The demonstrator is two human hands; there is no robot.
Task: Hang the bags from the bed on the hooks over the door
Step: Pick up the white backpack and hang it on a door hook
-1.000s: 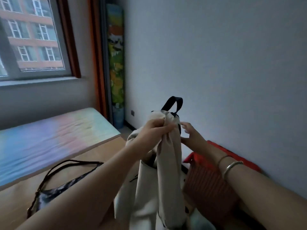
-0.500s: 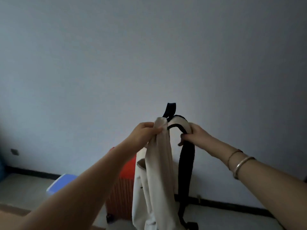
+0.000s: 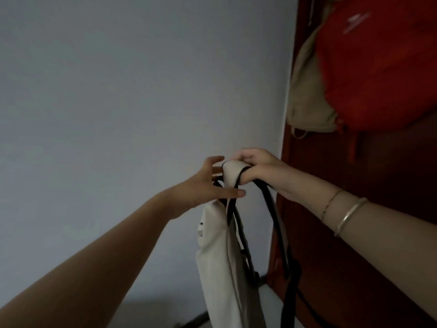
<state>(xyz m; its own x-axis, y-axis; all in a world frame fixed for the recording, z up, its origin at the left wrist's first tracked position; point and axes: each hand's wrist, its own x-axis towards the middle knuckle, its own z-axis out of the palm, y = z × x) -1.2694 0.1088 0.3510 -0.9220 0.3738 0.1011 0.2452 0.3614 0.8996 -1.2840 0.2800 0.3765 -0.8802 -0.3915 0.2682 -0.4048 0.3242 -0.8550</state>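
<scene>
Door (image 3: 378,209) newly beside grey wall (image 3: 118,91)

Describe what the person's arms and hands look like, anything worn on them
Both forearms are bare, with no sleeves in view and no gloves on either hand. The left hand and its wrist carry nothing. The wrist behind the right hand wears two pieces: a thin chain bracelet and, further up the arm, a plain silver-coloured bangle.

Wall (image 3: 118,91): plain pale grey, filling the left and centre
Baseboard (image 3: 196,319): dark strip along the wall's bottom edge; floor (image 3: 151,313): pale
</scene>
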